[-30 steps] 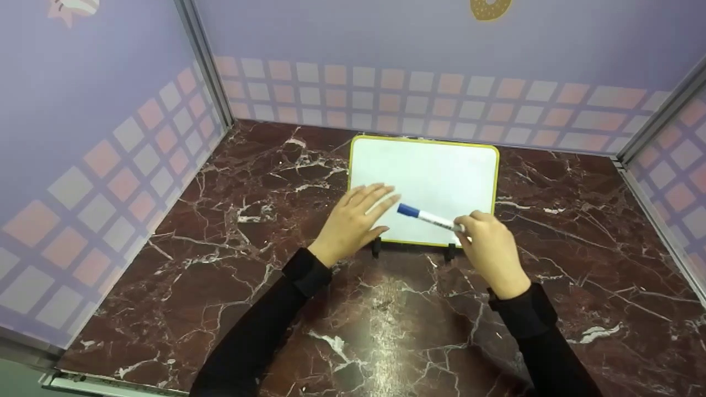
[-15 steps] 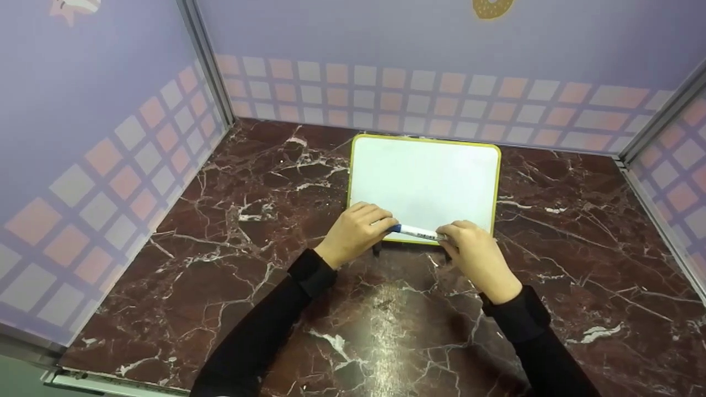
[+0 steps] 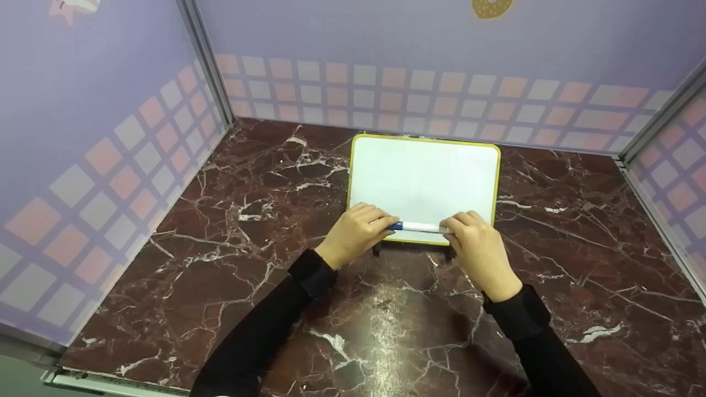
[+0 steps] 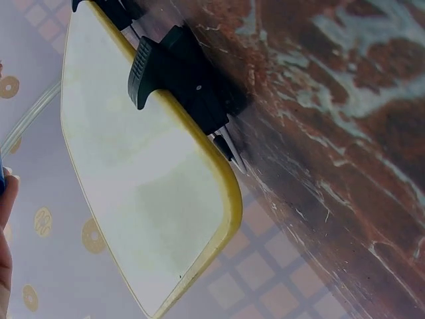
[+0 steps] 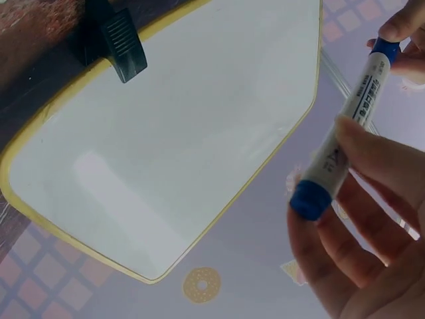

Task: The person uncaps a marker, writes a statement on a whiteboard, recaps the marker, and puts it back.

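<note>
Evidently, both hands share one slim marker (image 3: 420, 227): the right hand (image 3: 479, 251) has a narrow grip on its white barrel, thumb on one side and curled fingers on the other, while the left hand (image 3: 356, 231) pinches the blue cap (image 3: 396, 225) between thumb and fingers, its grip equally tight. The marker lies almost level between the two hands, in front of the lower part of the whiteboard (image 3: 424, 176) as the head view has it. Its barrel is a smooth, round tube with dark printing along it, and a blue plug (image 5: 311, 199) finishes the end nearer the right hand. The whiteboard is a glossy white rectangle with rounded corners and a thin yellow rim, propped in black, ridged clips (image 4: 179, 76) at its lower edge. Beneath spreads the bench (image 3: 165, 309), polished dark red with pale, marble-like veins and a streak of reflected light. Black sleeves (image 3: 521, 314) cover both forearms. Farther out, lilac walls (image 3: 386, 33) carry pink and white squares, with metal posts (image 3: 207, 60) at their corners.
</note>
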The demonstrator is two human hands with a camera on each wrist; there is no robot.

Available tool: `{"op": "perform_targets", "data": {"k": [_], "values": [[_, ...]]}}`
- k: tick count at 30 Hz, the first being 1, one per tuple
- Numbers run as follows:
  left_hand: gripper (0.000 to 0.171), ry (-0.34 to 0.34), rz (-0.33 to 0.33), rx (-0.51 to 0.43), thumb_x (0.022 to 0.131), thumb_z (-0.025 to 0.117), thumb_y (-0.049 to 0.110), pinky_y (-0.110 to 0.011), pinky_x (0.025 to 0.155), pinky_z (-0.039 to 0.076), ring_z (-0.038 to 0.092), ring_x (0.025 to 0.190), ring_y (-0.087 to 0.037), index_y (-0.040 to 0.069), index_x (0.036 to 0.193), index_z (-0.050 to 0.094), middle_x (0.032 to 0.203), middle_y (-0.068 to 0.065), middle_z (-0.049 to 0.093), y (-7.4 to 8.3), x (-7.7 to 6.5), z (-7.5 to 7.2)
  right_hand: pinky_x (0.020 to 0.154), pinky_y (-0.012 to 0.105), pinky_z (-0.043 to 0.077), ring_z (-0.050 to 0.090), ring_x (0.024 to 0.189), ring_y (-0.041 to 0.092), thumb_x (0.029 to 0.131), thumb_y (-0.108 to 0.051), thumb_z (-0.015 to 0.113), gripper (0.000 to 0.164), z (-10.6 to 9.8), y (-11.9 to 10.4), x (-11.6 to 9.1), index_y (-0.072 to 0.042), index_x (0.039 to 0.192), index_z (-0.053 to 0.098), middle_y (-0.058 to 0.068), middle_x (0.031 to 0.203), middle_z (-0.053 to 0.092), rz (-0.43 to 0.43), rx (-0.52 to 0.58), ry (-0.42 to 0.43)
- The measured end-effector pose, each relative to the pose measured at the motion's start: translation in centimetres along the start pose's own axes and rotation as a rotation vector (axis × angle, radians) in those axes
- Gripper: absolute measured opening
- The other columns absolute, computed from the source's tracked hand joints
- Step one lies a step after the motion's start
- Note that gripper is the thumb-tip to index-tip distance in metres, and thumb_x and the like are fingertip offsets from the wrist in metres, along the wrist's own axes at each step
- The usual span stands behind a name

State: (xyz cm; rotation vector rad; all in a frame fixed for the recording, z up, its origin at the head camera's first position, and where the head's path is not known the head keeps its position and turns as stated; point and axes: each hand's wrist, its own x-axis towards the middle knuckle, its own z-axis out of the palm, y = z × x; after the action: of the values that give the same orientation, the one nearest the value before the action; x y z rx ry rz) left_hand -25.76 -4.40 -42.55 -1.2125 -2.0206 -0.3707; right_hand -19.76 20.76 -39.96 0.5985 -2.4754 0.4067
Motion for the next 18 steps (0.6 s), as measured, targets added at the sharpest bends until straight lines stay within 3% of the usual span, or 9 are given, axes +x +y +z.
{"op": "perform_targets", "data": {"k": [6,12,15,18], "values": [[0.020,-0.010,-0.046,-0.033,0.090,0.073,0.020,-0.028,0.079,0.058,0.069,0.085,-0.017,0.007,0.106,0.075,0.094,-0.003,0.073,-0.3,0.1,-0.4,0.074,0.039,0.060,0.063,0.083,0.028,0.077,0.001,0.079,0.016,0.0,0.4,0.3,-0.001,0.092,0.073,0.013,0.090,0.070,-0.042,-0.034,0.092],[0.020,-0.023,-0.120,-0.029,0.088,0.074,0.019,-0.031,0.086,0.059,0.071,0.089,-0.018,0.007,0.105,0.075,0.099,-0.005,0.075,-1.7,0.2,-1.3,0.076,0.042,0.060,0.064,0.085,0.030,0.079,-0.002,0.078,0.013,-0.4,1.2,0.4,-0.001,0.091,0.073,0.014,0.090,0.070,-0.007,-0.041,0.146],[0.020,-0.014,-0.228,-0.013,0.087,0.075,0.019,-0.034,0.091,0.059,0.071,0.093,-0.021,0.007,0.103,0.076,0.102,-0.007,0.075,-3.0,0.1,-2.1,0.077,0.044,0.060,0.064,0.087,0.031,0.080,-0.002,0.078,0.012,-0.7,1.6,0.5,-0.001,0.091,0.073,0.014,0.090,0.070,0.023,-0.038,0.154],[0.020,-0.001,-0.398,-0.004,0.087,0.076,0.018,-0.038,0.091,0.058,0.069,0.095,-0.025,0.006,0.103,0.076,0.102,-0.009,0.073,-4.3,-0.4,-2.7,0.076,0.045,0.060,0.064,0.088,0.032,0.080,-0.001,0.078,0.012,-0.9,1.9,0.5,-0.001,0.092,0.072,0.014,0.090,0.070,0.043,-0.034,0.164]]}}
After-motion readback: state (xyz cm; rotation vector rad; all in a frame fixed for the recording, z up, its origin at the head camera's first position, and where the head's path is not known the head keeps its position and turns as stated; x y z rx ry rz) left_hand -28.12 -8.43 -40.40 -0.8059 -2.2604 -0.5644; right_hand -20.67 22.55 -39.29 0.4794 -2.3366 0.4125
